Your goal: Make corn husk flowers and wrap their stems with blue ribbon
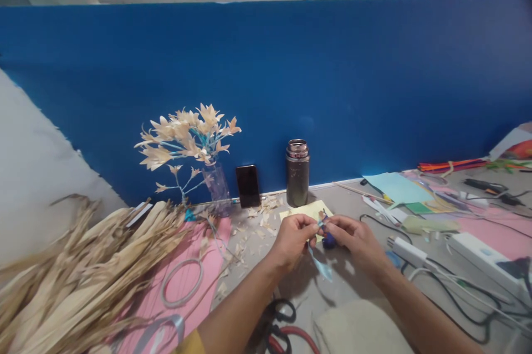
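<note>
While pinching ribbon (pixel 321 262): both hands (pixel 324 237).

Bare grey tabletop (pixel 266 257) lies open between the two forearms and just behind the hands, up to the dark steel flask (pixel 297 173) and the black phone (pixel 248 185) leaning on the blue partition (pixel 332 88). Leftward, a heap of dried straw-coloured leaf strips (pixel 83 271) and a clear vase of pale leaf flowers (pixel 195 149) block passage. Rightward, white power strips (pixel 482 254) and tangled black cables (pixel 469 309) crowd the surface. Near the body, black-handled scissors (pixel 282 321) lie in the way.
</note>
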The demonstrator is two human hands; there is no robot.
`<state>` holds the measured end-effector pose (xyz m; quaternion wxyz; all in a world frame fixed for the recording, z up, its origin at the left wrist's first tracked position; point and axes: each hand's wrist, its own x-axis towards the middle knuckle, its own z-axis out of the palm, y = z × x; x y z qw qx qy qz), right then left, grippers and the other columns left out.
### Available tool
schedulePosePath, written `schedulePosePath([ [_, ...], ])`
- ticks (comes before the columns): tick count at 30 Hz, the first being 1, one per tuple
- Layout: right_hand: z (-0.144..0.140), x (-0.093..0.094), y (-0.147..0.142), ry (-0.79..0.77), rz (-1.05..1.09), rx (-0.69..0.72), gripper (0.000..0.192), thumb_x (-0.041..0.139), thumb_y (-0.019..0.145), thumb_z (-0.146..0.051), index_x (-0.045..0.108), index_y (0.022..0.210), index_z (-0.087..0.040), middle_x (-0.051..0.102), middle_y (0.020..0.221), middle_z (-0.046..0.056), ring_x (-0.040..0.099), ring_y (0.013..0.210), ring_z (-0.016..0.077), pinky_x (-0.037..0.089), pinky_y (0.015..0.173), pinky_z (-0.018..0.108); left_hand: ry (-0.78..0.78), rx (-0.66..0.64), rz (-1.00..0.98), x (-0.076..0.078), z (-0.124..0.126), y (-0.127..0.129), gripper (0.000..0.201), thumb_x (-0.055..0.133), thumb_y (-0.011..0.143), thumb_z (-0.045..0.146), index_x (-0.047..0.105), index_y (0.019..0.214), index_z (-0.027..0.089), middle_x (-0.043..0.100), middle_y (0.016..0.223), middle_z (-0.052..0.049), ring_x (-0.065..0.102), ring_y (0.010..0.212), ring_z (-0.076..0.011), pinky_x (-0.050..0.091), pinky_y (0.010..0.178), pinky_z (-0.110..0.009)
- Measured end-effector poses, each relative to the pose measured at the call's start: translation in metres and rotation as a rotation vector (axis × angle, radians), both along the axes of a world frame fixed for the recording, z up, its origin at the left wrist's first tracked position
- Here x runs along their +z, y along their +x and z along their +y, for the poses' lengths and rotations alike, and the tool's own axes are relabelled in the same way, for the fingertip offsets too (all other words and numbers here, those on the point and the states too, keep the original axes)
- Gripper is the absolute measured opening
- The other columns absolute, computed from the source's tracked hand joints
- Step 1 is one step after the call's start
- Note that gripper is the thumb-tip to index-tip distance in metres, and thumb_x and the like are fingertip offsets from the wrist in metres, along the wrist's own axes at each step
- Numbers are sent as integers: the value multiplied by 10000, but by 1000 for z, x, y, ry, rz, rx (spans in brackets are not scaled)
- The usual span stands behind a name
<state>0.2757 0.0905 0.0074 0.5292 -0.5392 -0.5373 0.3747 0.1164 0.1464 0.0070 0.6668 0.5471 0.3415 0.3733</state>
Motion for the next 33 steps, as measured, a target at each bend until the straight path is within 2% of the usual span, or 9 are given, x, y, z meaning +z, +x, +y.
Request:
schedulePosePath([
  [5,2,-3,-2,-57,-2,-63,395,714,735,-556,713,690,-163,637,651,31,491,619,159,355,586,288,10,51,46,-7,0,4,190,715,692,327,642,709,152,559,486,24,406,402,-75,249,415,-207],
  [11,3,-7,-1,-71,44,-77,369,728,718,-526,672,642,-169,570,608,0,430,588,136,316,558,274,67,84,130,-4,-4,6,109,669,714,264,623,691,168,538,481,37,419,418,-97,293,437,-226],
  [18,5,-15,-11,-113,232,-114,417,798,653,-552,684,625,-152,498,579,-18,369,562,114,266,533,270,521,310,331,-7,-17,9,143,575,800,169,582,657,180,603,680,0,532,668,-139,389,643,-258],
  [22,6,-20,-11,-122,354,-90,433,816,660,-559,714,677,-139,481,575,-26,332,549,99,230,516,259,715,341,389,-14,-17,7,155,539,815,143,583,672,185,605,734,-11,538,716,-150,384,682,-276],
  [24,5,-20,-7,-102,353,-30,430,805,691,-554,720,686,-133,494,576,-22,331,546,95,225,512,254,590,322,328,-15,-14,7,136,565,801,167,597,670,181,604,692,-9,536,669,-144,393,645,-271],
  [27,3,-18,-3,-87,287,-12,436,780,728,-557,694,639,-139,496,557,-22,342,535,95,256,509,250,154,219,124,-11,-9,7,98,648,742,241,608,688,171,578,582,14,467,491,-108,336,473,-236],
  [29,4,-19,-1,-99,250,-57,422,788,721,-550,695,645,-145,514,564,-19,377,542,103,298,516,251,-49,141,-30,-8,-8,7,167,713,690,289,615,711,156,615,616,-1,447,449,-87,265,400,-212],
  [31,5,-21,-1,-115,256,-77,403,809,696,-540,726,716,-146,572,611,-1,427,559,116,338,524,256,-116,96,-128,-5,-8,7,242,772,643,316,623,710,137,662,703,-38,479,472,-75,242,379,-193],
  [33,7,-24,0,-124,287,-61,402,818,687,-534,738,776,-150,620,653,16,463,563,125,361,524,261,-132,77,-147,-4,-10,8,284,807,613,332,629,694,126,664,696,-45,490,474,-70,241,371,-182],
])
